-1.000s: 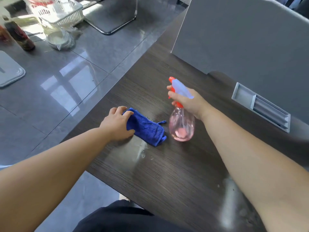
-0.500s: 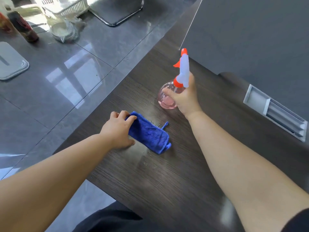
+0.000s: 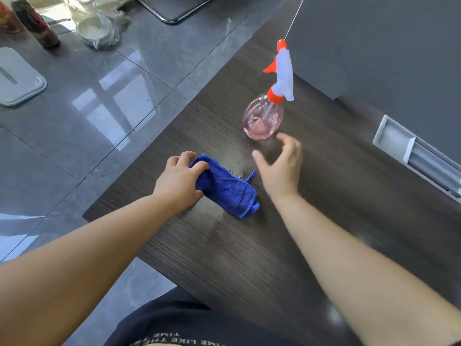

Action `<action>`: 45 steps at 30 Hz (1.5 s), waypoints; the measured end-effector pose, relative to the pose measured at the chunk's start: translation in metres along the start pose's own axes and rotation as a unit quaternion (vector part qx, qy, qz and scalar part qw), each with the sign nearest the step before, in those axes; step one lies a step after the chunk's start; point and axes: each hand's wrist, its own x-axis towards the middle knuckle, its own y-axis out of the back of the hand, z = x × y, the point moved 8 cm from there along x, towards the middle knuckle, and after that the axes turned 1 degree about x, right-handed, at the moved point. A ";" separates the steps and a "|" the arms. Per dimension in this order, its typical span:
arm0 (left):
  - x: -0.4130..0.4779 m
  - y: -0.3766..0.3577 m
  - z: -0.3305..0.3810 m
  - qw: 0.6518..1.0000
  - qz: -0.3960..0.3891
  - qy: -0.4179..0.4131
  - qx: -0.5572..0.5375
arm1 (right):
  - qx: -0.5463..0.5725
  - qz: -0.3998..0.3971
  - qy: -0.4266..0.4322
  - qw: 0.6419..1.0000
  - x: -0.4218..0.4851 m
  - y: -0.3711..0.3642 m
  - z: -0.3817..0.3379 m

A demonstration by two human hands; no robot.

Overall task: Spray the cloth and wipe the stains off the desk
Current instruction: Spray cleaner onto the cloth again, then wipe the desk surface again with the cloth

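Since the earlier frame, the right hand (image 3: 282, 168) has let go of the spray bottle (image 3: 264, 118) and drawn back toward the person. The bottle now stands upright on its own on the dark wood-grain table (image 3: 249, 258). It has a clear pink body with a little liquid in the bottom, an orange collar, a white head and an orange trigger and nozzle.

Both of the person's bare forearms reach in from the bottom edge. The right hand hovers just in front of the bottle, slightly blurred, with fingers and thumb spread apart and holding nothing. It sits between the bottle and the cloth (image 3: 227, 188).

The left hand (image 3: 179, 181) holds the left end of the folded blue cloth, fingers curled over its top edge and the thumb at its near side. The cloth lies flat on the table near the table's left edge, and its small loop points toward the right hand. A few tiny droplets (image 3: 237, 171) shine on the wood just beyond it.

A grey partition (image 3: 374, 46) rises along the far side of the table, with a grey slot (image 3: 411, 151) set in the tabletop at the right. On the glossy grey tiled floor (image 3: 99, 96) to the left lie a pale lid (image 3: 17, 76), a dark bottle (image 3: 37, 26) and a plastic bag (image 3: 97, 28).
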 end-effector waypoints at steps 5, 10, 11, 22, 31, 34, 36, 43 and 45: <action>-0.003 0.000 0.001 1.000 0.008 -0.017 0.005 | -0.140 -0.156 0.202 0.957 -0.094 -0.035 -0.017; -0.007 0.006 0.007 0.999 0.032 -0.039 -0.009 | -0.128 -0.179 0.182 0.958 -0.090 -0.028 -0.021; -0.008 0.008 0.008 0.998 0.031 -0.046 -0.020 | -0.104 -0.207 0.144 0.962 -0.086 -0.026 -0.019; -0.025 0.007 -0.010 0.998 0.007 0.021 -0.067 | -0.167 -0.213 0.203 0.941 -0.099 -0.022 -0.018; -0.057 -0.011 -0.051 0.995 0.044 0.067 -0.060 | -0.204 -0.275 0.462 0.818 -0.124 -0.055 -0.027; -0.058 -0.015 -0.052 0.995 0.054 0.058 -0.053 | -0.150 -0.246 0.442 0.850 -0.117 -0.036 -0.019; -0.058 -0.016 -0.052 0.995 0.058 0.062 -0.054 | -0.124 -0.233 0.402 0.877 -0.112 -0.029 -0.008; -0.057 -0.014 -0.055 0.993 0.052 0.067 -0.083 | -0.204 -0.108 0.147 0.962 -0.053 -0.034 0.017; -0.059 -0.014 -0.056 0.993 0.045 0.063 -0.089 | -0.276 -0.149 0.116 0.942 -0.046 -0.057 0.004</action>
